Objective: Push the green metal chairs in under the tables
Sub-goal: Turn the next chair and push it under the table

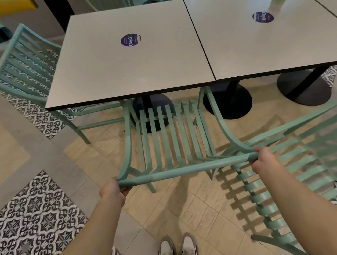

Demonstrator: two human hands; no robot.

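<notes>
Centrally, pale green slatted metal chair (170, 139), curved backrest, seat partly under table (121, 75)

A single wide-angle view is given from a head-worn camera, aimed forward and steeply down; the scene is seen from standing height, with the shoes (177, 249) caught at the bottom edge; the near counter (120, 71) is taken in close ahead; straight lines are bent toward the frame's edges; no second view is supplied.
</notes>
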